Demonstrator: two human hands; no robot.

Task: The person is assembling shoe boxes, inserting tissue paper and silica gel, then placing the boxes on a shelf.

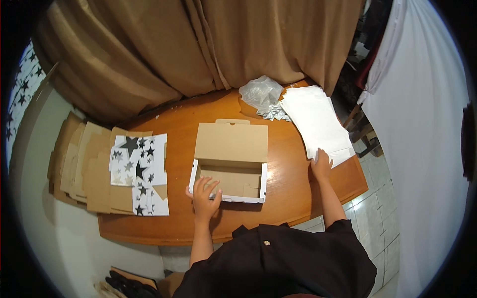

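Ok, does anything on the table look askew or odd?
Slightly: the cardboard stack at the left lies staggered, its edges misaligned. The white sheets by the right hand have uneven edges too, and the plastic bag is crumpled.

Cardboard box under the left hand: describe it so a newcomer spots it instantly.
On the brown wooden table, look midway between the cardboard stack on the left and the white sheets on the right. The left hand touches the near side of the box. Unlike those flat piles, it has upright walls, an open lid and a plain brown inside.

One open box (231,143), one plastic bag (260,93)
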